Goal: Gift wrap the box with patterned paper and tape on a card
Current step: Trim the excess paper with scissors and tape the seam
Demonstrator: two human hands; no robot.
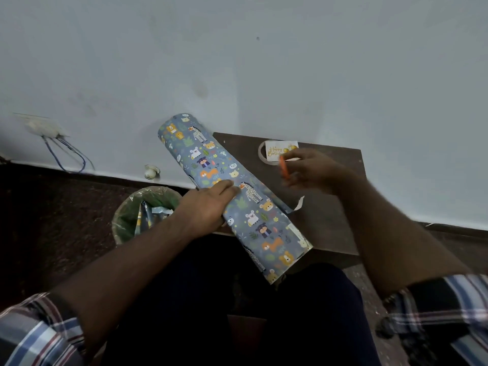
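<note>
On the dark wooden table, your left hand is pressing flat-fingered on the animal-print wrapping paper while your right hand is pinching an orange-handled tool.

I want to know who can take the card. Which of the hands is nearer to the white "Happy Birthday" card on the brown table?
Right. The right hand, holding an orange tool, is just in front of the white card. The left hand rests on the patterned paper, farther away.
</note>
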